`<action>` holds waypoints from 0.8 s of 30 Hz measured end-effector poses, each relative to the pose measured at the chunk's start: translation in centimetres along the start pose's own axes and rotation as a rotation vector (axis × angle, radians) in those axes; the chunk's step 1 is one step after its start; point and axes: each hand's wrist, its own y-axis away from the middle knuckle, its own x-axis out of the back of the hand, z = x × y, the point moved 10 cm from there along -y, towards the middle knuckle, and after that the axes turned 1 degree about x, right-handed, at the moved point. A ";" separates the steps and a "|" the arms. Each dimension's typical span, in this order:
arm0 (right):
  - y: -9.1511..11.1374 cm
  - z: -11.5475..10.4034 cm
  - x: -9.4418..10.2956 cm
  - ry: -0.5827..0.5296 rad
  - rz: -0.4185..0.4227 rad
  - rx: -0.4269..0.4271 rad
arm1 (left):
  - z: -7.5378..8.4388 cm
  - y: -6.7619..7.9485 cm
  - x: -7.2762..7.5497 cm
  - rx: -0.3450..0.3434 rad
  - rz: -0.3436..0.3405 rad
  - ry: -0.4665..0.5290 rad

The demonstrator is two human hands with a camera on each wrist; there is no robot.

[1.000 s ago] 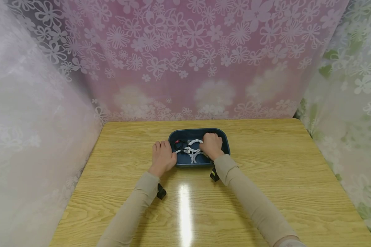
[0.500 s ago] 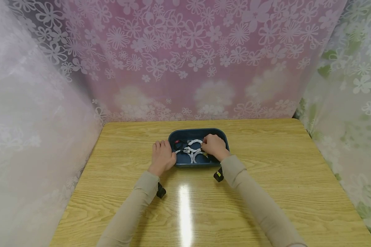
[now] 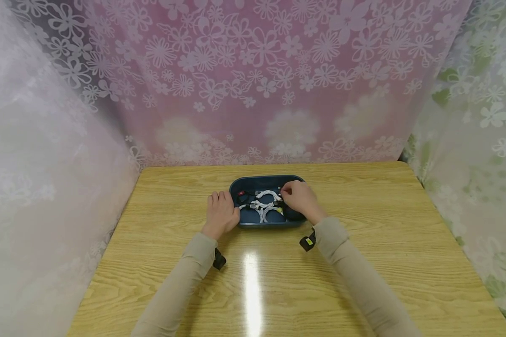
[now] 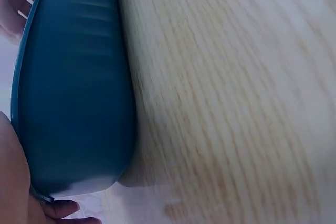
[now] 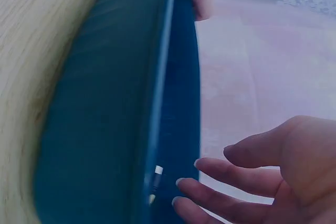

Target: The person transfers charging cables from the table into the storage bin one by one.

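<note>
A dark blue plastic bin sits on the table, with my left hand gripping its left end at the rim. In the left wrist view the left fingers show past the bin's end. Several coiled white cables and a black cable with a red part lie inside. A dark rounded thing is at the bin's right side, partly under my right hand. In the right wrist view the right fingers are loosely extended over the bin's opening, apart from each other, holding nothing.
The wood-grain table extends around the bin on all sides. A pink flowered curtain hangs behind the table's far edge, with pale flowered curtains to the left and right. Black wrist cameras hang under both wrists.
My right hand has lifted and shifted right from among the cables, uncovering a white coil's yellow part and the dark rounded thing. My left hand has stayed on the bin's rim.
</note>
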 end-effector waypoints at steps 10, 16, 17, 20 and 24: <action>2.1 -0.6 3.2 -0.070 0.097 0.047 | -0.5 -0.1 0.0 0.001 -0.001 0.024; 3.3 -0.4 4.8 -0.101 0.133 0.048 | -1.1 -0.1 -0.1 -0.002 0.004 0.070; 3.5 -0.4 5.1 -0.106 0.140 0.052 | -1.3 0.0 -0.1 -0.003 0.008 0.085; 4.2 -0.3 6.0 -0.126 0.166 0.086 | -1.7 0.2 0.3 -0.004 0.022 0.116; 5.3 -0.2 7.5 -0.146 0.237 0.138 | -2.3 0.8 1.4 -0.018 0.069 0.146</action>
